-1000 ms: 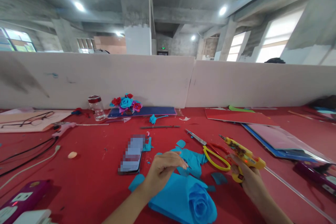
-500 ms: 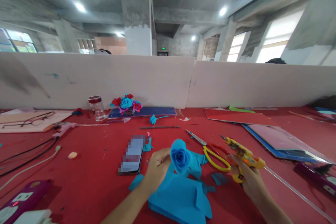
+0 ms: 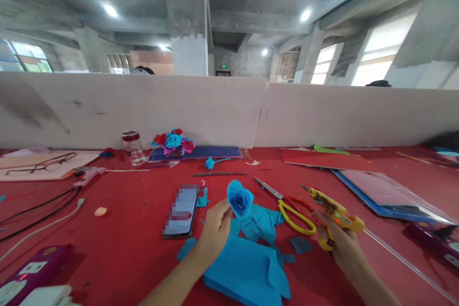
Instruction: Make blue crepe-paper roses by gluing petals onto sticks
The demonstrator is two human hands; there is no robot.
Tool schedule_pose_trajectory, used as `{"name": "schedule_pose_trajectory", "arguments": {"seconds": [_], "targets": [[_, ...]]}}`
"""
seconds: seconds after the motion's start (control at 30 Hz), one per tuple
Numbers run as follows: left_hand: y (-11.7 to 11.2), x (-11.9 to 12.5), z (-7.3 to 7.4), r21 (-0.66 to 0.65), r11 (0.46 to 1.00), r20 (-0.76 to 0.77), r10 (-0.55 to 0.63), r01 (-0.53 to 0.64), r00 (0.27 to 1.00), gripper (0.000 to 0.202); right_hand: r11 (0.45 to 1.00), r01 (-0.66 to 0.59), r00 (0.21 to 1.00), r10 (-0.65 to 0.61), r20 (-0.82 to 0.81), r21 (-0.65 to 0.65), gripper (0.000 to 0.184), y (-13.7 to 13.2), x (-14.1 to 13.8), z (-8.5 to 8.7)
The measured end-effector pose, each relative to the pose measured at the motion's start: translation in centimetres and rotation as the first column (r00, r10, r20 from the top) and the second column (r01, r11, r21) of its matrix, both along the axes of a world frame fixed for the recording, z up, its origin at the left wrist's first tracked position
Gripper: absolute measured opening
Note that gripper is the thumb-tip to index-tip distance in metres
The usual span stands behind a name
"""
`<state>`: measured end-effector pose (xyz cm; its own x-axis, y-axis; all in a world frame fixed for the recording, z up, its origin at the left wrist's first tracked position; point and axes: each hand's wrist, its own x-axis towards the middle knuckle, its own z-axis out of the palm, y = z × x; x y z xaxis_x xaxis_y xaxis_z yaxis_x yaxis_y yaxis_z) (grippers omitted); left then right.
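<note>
A blue paper rose [image 3: 240,199] is pinched in the fingers of my left hand [image 3: 215,224], its open face turned toward me. My right hand [image 3: 339,239] is wrapped round the handle of a yellow glue gun [image 3: 333,210], whose nozzle points up and to the left. Beneath the rose lie a stack of blue paper sheets [image 3: 244,267] and crumpled blue paper petals [image 3: 260,224]. Scissors with yellow and red handles [image 3: 296,220] rest between my two hands, just left of the glue gun. The rose's stem is hidden behind my left fingers.
Left of my left hand lies a phone [image 3: 182,211]. A bunch of paper flowers [image 3: 174,142] and a glass jar [image 3: 134,148] stand by the white partition [image 3: 179,105]. A pink glue gun [image 3: 88,177] is at left, and a purple power strip [image 3: 39,267] sits front left. Folders [image 3: 380,191] lie at right.
The blue rose has shifted slightly up and left and has tipped in my left hand. My right hand with the glue gun has stayed almost in place.
</note>
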<state>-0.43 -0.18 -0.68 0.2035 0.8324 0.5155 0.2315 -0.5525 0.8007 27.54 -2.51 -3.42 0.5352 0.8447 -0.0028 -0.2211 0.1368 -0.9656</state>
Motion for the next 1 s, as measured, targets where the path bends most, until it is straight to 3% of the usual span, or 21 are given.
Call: {"name": "schedule_pose_trajectory", "arguments": {"seconds": [0.1, 0.27, 0.47, 0.6, 0.8, 1.0], "targets": [[-0.3, 0.0, -0.1, 0.054, 0.998, -0.102, -0.034, 0.040, 0.994, 0.025, 0.999, -0.012, 1.000, 0.013, 0.024, -0.031, 0.032, -0.1, -0.1, 0.2], [-0.6, 0.0, 0.0, 0.072, 0.984, -0.131, -0.153, 0.163, 0.979, 0.029, 1.000, -0.030, 0.999, 0.030, 0.044, -0.006, 0.029, -0.3, -0.1, 0.2], [-0.2, -0.1, -0.5, 0.129, 0.989, -0.175, -0.054, 0.077, 0.983, 0.027, 0.987, -0.153, 0.985, 0.156, 0.074, -0.044, 0.031, -0.6, 0.2, -0.3], [-0.1, -0.2, -0.7, 0.117, 0.993, -0.219, 0.000, 0.026, 0.976, 0.027, 0.970, -0.240, 0.970, 0.241, 0.038, -0.033, 0.033, -0.5, -0.3, 0.8], [-0.3, -0.2, -0.5, 0.114, 0.993, -0.187, 0.062, -0.041, 0.980, 0.024, 0.974, -0.223, 0.968, 0.218, 0.124, 0.034, 0.032, -1.1, -1.2, 3.7], [-0.4, 0.2, -0.3, 0.118, 0.987, -0.209, 0.129, -0.106, 0.969, 0.023, 0.997, -0.056, 0.947, 0.036, 0.318, 0.054, 0.024, -2.4, -3.1, 4.3]]}}
